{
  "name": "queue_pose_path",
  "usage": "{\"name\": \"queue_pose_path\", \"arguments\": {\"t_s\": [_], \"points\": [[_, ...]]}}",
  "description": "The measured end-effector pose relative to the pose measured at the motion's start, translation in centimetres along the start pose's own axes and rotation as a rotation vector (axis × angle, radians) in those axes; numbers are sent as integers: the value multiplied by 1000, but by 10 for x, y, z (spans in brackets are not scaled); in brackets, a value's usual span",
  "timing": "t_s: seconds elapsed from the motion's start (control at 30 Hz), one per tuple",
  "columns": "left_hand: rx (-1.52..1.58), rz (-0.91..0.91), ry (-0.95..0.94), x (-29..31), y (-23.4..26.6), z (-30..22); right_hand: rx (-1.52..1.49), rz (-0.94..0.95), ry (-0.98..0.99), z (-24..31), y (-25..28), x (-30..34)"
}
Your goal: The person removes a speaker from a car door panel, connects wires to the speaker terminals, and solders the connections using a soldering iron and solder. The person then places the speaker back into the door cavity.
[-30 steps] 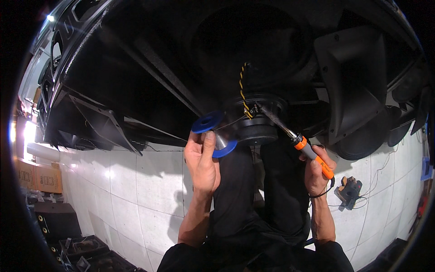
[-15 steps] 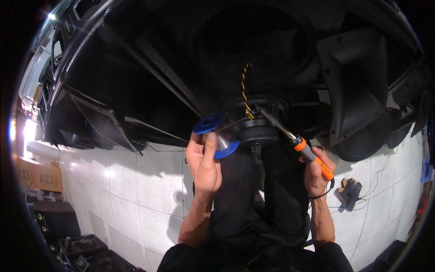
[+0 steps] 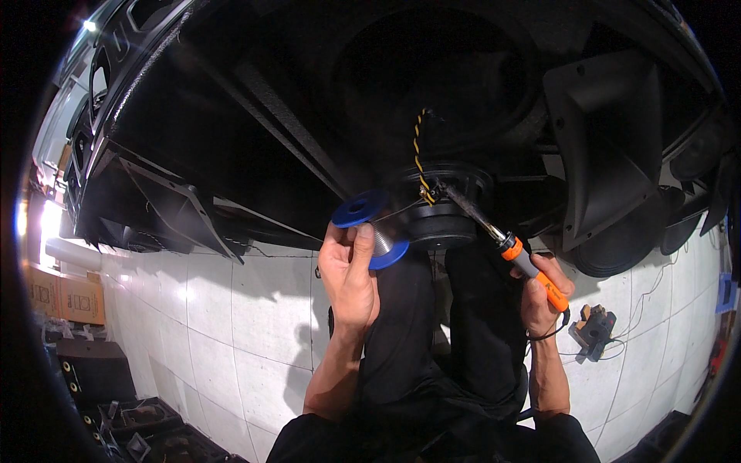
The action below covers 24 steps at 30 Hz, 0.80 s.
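My left hand (image 3: pixel 350 274) grips a blue spool of solder wire (image 3: pixel 384 241), and a thin strand runs from it toward a terminal. In my right hand (image 3: pixel 542 297) is a soldering iron (image 3: pixel 527 259) with an orange and grey handle, its metal shaft slanting up and left. The iron's tip meets the terminal area of a round black speaker driver (image 3: pixel 440 225). A twisted yellow and black wire (image 3: pixel 419 150) comes down to the same spot from the dark cabinet above. Whether tip and solder touch each other is too small to tell.
A large black speaker cabinet (image 3: pixel 255 123) spans the far side. A black horn (image 3: pixel 610 139) stands at the right, another horn piece (image 3: pixel 177 204) at the left. On the tiled floor (image 3: pixel 208 332) lies a dark block-like object with a cable (image 3: pixel 593 333). Cardboard boxes (image 3: pixel 77 299) stand far left.
Almost nothing differs. Both hands keep their grip, and the spool and soldering iron have shifted only very slightly within the picture.
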<state>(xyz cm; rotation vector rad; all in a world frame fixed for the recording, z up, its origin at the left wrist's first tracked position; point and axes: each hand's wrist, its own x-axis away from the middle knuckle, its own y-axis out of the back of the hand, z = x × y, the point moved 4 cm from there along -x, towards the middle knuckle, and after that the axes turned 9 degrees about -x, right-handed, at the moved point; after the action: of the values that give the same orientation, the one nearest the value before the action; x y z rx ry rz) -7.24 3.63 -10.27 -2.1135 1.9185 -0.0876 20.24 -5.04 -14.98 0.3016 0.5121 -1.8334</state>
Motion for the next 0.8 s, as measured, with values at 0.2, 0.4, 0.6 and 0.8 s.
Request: {"name": "queue_pose_path", "arguments": {"t_s": [0.2, 0.4, 0.6, 0.8], "points": [[-32, -11, 4, 0, -1, 1, 19, 16, -9, 0, 3, 0], [-26, -34, -4, 2, 2, 1, 36, 27, -3, 0, 4, -2], [77, -61, -8, 4, 9, -3, -19, 16, -1, -5, 5, -1], [-4, -60, -6, 3, 7, 1, -82, 27, -44, -7, 7, -1]]}}
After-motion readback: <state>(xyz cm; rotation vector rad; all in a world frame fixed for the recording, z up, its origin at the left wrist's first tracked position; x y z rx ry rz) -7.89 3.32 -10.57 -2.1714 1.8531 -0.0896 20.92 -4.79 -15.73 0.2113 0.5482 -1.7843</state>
